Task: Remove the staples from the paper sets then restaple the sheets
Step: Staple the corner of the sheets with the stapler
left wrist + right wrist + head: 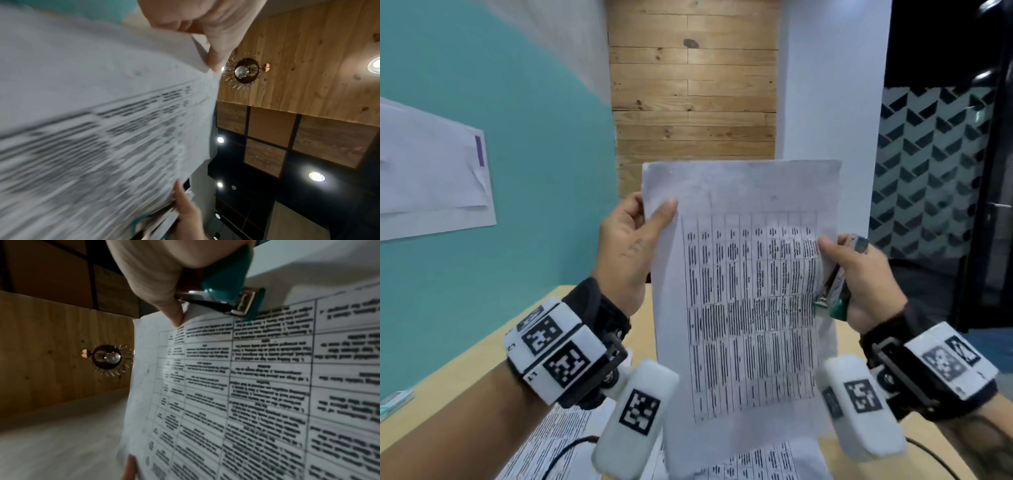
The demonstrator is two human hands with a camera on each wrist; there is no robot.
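Note:
A paper set printed with tables stands upright in the air above the table. My left hand pinches its upper left edge, thumb in front and fingers behind. My right hand grips a teal stapler in the palm, and its thumb presses the sheets' right edge. In the right wrist view the stapler has its metal nose lying against the paper set. The left wrist view shows the paper set blurred, with my left hand on its corner. No staple is visible.
More printed sheets lie flat on the wooden table below my hands. A small green-edged pad sits at the table's left edge. A teal wall with a white poster stands to the left, a dark glass door to the right.

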